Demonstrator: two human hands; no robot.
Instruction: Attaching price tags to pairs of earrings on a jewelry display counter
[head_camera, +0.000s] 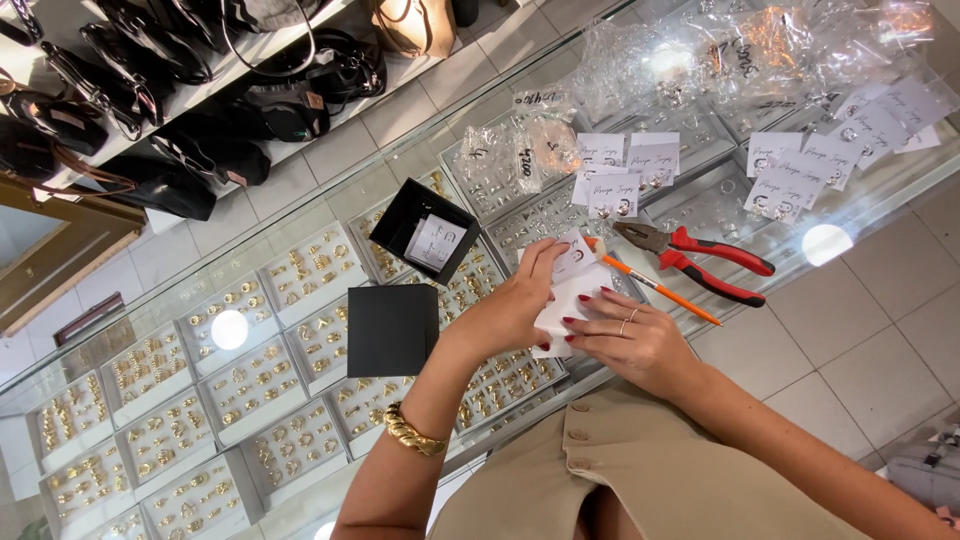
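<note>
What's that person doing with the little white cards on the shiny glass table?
A person stands at a glass counter full of gold jewellery trays. Both hands hold small white cards: the left hand pinches them from above, the right hand steadies them from below. Beside them lie red-handled pliers, an orange brush, an open black box and its lid. More cards and plastic bags lie further along.

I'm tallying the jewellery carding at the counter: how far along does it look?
Done: carded pieces lie on the glass counter. In hand: left hand and right hand hold white cards. Left: clear bags of pieces; open black box holds one card.
</note>
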